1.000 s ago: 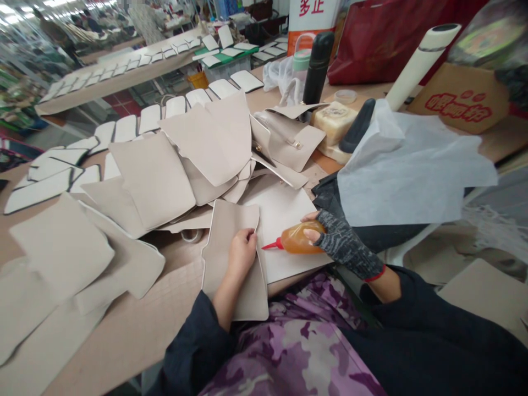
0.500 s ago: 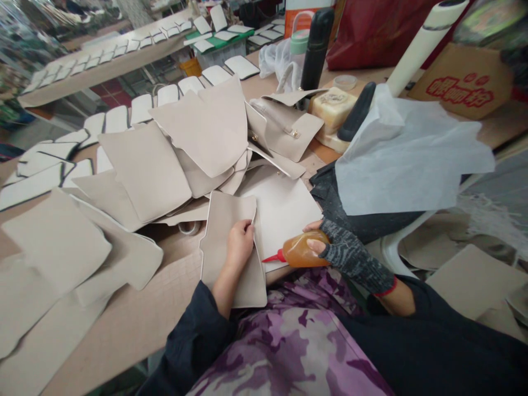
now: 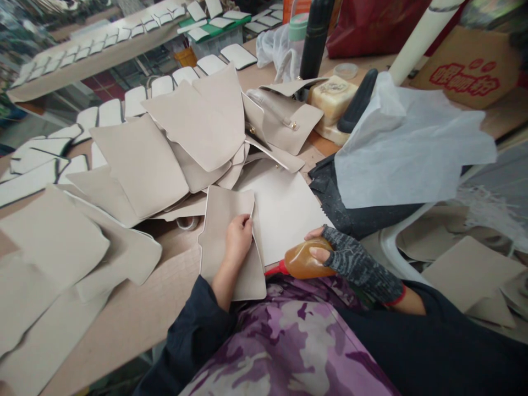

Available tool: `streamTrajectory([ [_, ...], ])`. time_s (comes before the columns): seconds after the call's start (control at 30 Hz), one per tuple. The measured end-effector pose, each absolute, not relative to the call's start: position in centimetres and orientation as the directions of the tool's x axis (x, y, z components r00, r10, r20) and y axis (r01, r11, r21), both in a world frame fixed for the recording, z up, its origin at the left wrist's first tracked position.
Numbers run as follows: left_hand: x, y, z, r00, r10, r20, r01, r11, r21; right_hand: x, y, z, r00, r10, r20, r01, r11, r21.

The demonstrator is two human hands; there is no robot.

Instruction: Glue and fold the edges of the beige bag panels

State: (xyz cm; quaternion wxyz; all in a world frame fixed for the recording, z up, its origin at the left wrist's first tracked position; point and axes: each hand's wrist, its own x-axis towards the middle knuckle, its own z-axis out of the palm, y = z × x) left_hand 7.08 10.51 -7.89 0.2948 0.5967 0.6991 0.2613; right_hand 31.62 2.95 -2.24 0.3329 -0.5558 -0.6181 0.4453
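My left hand (image 3: pixel 239 237) grips the right edge of a beige leather-like panel (image 3: pixel 220 220), its fingers curled over that edge. In my right hand (image 3: pixel 324 247), wearing a grey fingerless knit glove, lies a squeeze bottle (image 3: pixel 303 259) of amber liquid, probably glue. The bottle is tilted on its side, and its red nozzle (image 3: pixel 275 269) points left at the panel's lower right edge. Whether the tip touches the edge I cannot tell. Under the panel's right side lies a white sheet (image 3: pixel 284 212) on the table.
Several beige panels (image 3: pixel 144 170) are piled behind and to the left. Pieces with brass studs (image 3: pixel 284 118) lie at the back. A yellowish block (image 3: pixel 332 102), black bottle (image 3: pixel 317 38), and white paper (image 3: pixel 412 148) stand or lie to the right. A white tub (image 3: pixel 390 245) holds scraps.
My right hand has moved the bottle slightly down and right, with its nozzle now lower along the panel's edge. My left hand keeps its grip; the whole view has shifted a little.
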Motion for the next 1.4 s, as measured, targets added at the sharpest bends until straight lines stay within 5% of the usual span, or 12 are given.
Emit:
streamTrajectory([
  [0.3,7.1,10.4,-7.9,-0.108,0.99,-0.089,0.719,0.14,0.681,32.8,4.3,-3.3,-0.141,0.967,-0.21,0.218,-0.177,-0.96],
  [0.5,7.3,10.1,-7.3,-0.052,0.997,-0.053,0.763,0.074,0.642,33.8,6.5,-3.1,-0.066,0.914,-0.399,-0.36,-0.395,-0.845],
  [0.6,7.4,9.3,-6.4,0.005,0.999,-0.035,0.787,0.018,0.617,32.6,7.2,-3.3,-0.12,0.923,-0.365,-0.466,-0.377,-0.801],
  [0.8,6.7,8.1,-4.8,0.353,0.933,-0.063,0.91,-0.327,0.256,29.0,7.0,-3.8,-0.246,0.911,-0.33,-0.566,-0.411,-0.714],
  [0.93,5.7,8.4,-4.2,0.492,0.852,-0.18,0.862,-0.447,0.24,28.2,8.1,-4.3,-0.202,0.96,-0.192,-0.37,-0.256,-0.893],
  [1.0,5.3,8.2,-3.7,0.535,0.816,-0.219,0.838,-0.479,0.262,28.4,9.2,-4.9,-0.099,0.993,-0.057,-0.04,-0.061,-0.997],
  [1.1,4.6,7.3,-2.5,0.514,0.846,-0.145,0.85,-0.479,0.218,28.9,10.9,-6.5,0.019,0.986,0.163,0.419,0.14,-0.897],
  [1.2,2.9,6.2,-1.3,0.269,0.96,0.082,0.949,-0.279,0.148,29.4,11.2,-8.0,0.074,0.971,0.225,0.537,0.152,-0.83],
  [1.27,1.2,5.7,-1.1,0.006,0.984,0.18,0.977,-0.044,0.208,29.7,10.5,-8.4,0.074,0.96,0.269,0.621,0.167,-0.766],
  [1.4,-1.5,4.8,-1.9,-0.254,0.966,-0.041,0.83,0.239,0.504,29.2,7.2,-7.5,0.103,0.906,0.411,0.725,0.215,-0.655],
])
